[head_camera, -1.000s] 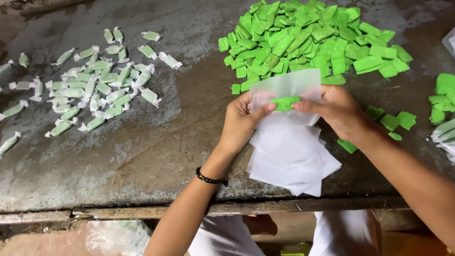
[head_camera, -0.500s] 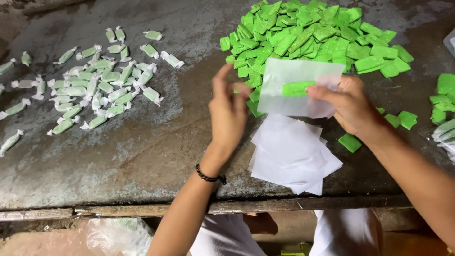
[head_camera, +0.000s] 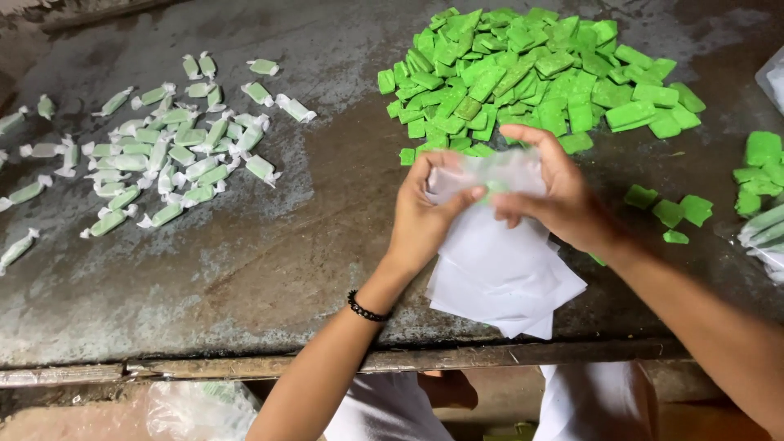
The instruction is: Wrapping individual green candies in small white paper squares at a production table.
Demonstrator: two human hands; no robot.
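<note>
My left hand and my right hand are together above the table, both pinching a translucent wrapper with a green candy piece inside it. Under the hands lies a stack of white wrapper sheets near the table's front edge. Just beyond my hands sits a big pile of unwrapped green candy pieces. My left wrist wears a black bead bracelet.
Several wrapped candies with twisted ends lie scattered on the left of the worn metal table. More green pieces and wrapped ones lie at the right edge. A plastic bag sits below the table edge.
The wrapper with the green piece was held flat by my right hand while the left was lifted away. Now both hands have closed on it and the wrapper is folded around the candy.
</note>
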